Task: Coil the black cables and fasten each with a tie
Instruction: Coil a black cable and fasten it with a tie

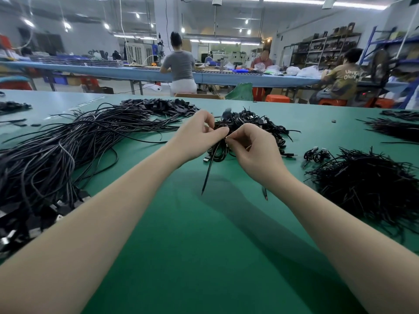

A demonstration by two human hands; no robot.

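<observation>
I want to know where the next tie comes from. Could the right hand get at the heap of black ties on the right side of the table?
Probably yes. The heap of black ties lies just outward of the right hand with only bare green table between. But both hands are pinching the coiled cable, so it must let go first.

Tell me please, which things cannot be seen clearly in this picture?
Head view only:
- Tie: hidden between the pinching fingers of the left hand and right hand; too small to confirm.
- Coiled cable: partly covered by both hands.
- Loose cable pile: cut off by the left edge.
- Pile of short black strands: cut off by the right edge.
</observation>
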